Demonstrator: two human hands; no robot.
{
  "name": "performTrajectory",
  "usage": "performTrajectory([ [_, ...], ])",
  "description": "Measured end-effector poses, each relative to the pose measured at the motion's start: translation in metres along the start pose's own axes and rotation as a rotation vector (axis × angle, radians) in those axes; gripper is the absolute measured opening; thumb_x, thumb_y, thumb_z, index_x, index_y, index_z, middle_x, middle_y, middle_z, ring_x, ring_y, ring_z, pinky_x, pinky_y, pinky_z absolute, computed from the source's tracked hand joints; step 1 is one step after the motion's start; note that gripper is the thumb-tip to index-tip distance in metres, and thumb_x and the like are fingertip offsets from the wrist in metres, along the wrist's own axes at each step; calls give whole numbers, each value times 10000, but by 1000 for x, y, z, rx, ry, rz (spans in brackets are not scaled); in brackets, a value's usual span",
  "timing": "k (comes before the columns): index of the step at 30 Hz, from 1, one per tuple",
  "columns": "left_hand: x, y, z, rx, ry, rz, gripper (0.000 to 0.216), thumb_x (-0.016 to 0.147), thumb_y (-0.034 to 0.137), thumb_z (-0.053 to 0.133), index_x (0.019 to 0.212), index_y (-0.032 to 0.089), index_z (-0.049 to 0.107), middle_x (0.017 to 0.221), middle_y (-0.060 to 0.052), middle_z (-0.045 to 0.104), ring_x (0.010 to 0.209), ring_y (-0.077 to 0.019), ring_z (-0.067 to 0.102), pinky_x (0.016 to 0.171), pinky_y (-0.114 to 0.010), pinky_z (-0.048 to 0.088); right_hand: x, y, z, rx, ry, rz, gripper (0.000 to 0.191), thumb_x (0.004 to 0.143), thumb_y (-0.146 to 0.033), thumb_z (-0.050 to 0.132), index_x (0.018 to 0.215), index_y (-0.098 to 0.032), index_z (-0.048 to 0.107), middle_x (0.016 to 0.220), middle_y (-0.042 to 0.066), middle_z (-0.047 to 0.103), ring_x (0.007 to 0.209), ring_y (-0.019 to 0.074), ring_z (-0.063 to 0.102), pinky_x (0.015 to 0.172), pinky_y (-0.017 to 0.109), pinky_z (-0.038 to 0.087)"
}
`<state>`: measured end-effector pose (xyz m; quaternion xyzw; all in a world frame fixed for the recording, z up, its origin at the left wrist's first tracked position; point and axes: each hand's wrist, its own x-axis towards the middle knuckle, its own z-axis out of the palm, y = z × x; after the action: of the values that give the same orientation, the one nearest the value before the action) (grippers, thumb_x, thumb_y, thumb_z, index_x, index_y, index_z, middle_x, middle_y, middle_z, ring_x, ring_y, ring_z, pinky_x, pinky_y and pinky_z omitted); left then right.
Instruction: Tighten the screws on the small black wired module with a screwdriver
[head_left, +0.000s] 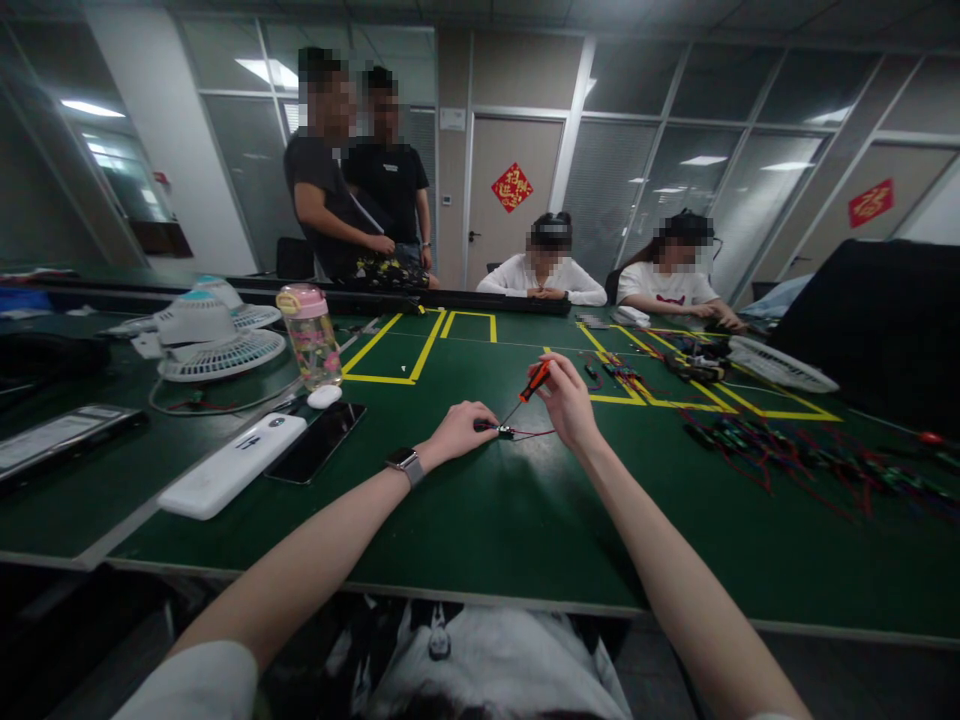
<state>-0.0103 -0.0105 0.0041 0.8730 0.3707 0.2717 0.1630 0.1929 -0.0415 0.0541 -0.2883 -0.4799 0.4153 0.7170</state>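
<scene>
My left hand [461,428], a watch on its wrist, pinches a small black electronic part [501,431] with thin red wires against the green table [480,520]. My right hand [568,400] grips a small screwdriver with an orange-and-black handle [535,381]. The screwdriver slants down and left, with its tip at the part. Both hands are closed around what they hold, near the middle of the table.
A white power bank [232,463], a black phone [316,441] and a pink-lidded bottle [309,336] lie at the left, beside small fans [217,345]. Tangled red wires and parts [780,450] spread at the right. Two people sit across the table; two stand behind.
</scene>
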Motion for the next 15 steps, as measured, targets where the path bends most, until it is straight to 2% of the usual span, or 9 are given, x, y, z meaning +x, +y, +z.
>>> performTrajectory([
  [4,0,-2,1,-8,6,1,155,940,329,705,1010,229,801,1153,-42,761,1085,-241,670,1011,-377,473,1,1,-2,-54,4,-10,338,728,-519,832,939,-277,727,796,-22,671,785,167,638,713,294,518],
  [9,1,-5,3,-17,11,7,159,937,331,712,1015,225,802,1153,-46,760,1084,-243,664,1007,-386,475,1,2,-1,-23,-45,-10,438,777,-546,795,1125,-295,707,914,12,746,901,197,710,875,371,547],
  [12,1,-4,3,3,17,-2,153,931,325,720,1011,227,805,1143,-48,765,1109,-256,651,1018,-402,469,0,3,0,-42,-48,-39,384,808,-557,757,1072,-286,693,941,26,753,935,216,717,886,392,549],
  [15,1,-2,2,16,18,-2,144,931,321,718,1003,235,808,1137,-42,769,1100,-251,658,1025,-398,467,-1,3,0,-92,-21,-64,334,804,-541,757,992,-272,700,926,23,730,897,203,686,811,349,544],
])
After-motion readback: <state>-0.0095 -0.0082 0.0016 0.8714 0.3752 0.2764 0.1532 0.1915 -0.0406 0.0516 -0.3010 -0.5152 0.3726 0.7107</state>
